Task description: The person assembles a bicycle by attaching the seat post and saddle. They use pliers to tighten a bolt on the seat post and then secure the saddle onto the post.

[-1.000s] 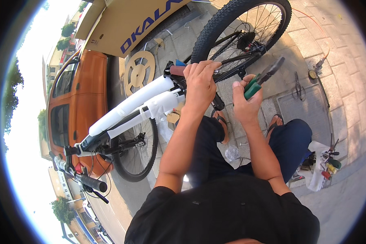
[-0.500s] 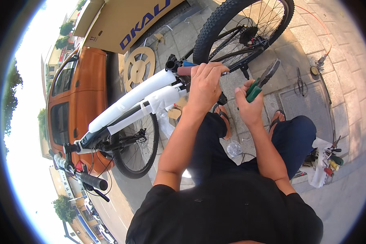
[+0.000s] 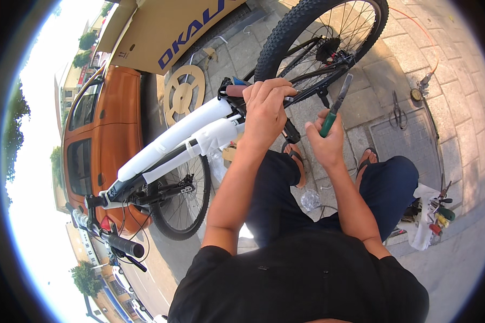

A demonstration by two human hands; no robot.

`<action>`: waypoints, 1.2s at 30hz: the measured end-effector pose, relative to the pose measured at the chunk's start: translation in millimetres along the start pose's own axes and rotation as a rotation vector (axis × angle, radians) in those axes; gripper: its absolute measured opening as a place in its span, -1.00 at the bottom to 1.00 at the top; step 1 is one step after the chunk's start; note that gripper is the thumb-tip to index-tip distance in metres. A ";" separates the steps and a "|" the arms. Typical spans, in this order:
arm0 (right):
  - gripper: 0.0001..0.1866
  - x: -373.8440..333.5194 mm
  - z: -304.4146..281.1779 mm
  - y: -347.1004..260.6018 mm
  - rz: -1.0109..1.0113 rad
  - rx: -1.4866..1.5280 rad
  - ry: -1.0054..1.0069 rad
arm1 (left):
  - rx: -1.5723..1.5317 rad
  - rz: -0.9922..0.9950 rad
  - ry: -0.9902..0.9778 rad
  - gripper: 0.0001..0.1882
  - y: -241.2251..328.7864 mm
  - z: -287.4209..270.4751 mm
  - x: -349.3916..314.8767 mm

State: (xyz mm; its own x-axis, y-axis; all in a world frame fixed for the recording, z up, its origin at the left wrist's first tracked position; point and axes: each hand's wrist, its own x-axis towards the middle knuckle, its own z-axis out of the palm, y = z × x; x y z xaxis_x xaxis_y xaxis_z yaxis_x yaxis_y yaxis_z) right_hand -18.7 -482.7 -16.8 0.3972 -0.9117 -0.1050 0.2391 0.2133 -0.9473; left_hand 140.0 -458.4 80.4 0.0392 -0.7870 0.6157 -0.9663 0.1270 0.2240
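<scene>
A mountain bike stands to my left and ahead, its frame (image 3: 172,141) wrapped in white foam. My left hand (image 3: 267,105) is closed around a dull red-brown cylinder (image 3: 235,91) beside the top of the seat tube. A small metal end pokes out on the other side of that fist; I cannot tell what the piece is. In my right hand (image 3: 326,141) are green-handled pliers (image 3: 337,105), their dark jaws pointing up and away. The jaws are near the rear wheel (image 3: 265,59) but touch nothing I can see. A black pedal (image 3: 291,132) shows between my hands.
Scissors (image 3: 397,112) lie on the paving to the right, near a round gauge (image 3: 416,95) with an orange hose. Tools rest on a white sheet (image 3: 421,220) at lower right. A large cardboard box (image 3: 145,46), a cardboard disc (image 3: 186,94) and an orange vehicle (image 3: 110,124) stand left.
My left hand and the red-brown cylinder have shifted slightly left and toward the frame. The pliers have turned more upright in my right hand, and their handles look closer together.
</scene>
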 end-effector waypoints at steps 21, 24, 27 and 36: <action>-0.53 0.5 40.6 -1.6 -0.118 -0.353 -0.154 | 0.042 -0.003 0.024 -0.70 -10.5 -1.2 -6.8; -0.57 -4.2 45.6 -0.9 -0.044 -0.186 -0.098 | 0.030 -0.011 0.012 -0.65 -10.0 -2.6 -6.4; -0.58 -5.7 49.6 1.1 -0.015 -0.052 -0.034 | 0.018 -0.027 0.025 -0.59 -8.1 0.7 -5.5; -0.62 -1.0 44.9 2.1 -0.132 -0.231 -0.063 | 0.060 -0.051 0.107 -0.64 -6.4 14.0 -0.7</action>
State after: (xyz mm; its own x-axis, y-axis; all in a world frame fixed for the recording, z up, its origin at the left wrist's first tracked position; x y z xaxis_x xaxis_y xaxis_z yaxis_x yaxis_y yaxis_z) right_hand 21.2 -465.5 -5.1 0.4321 -0.9011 0.0357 0.0866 0.0021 -0.9962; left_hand 142.5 -467.1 68.0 0.1127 -0.7220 0.6826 -0.9758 0.0493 0.2132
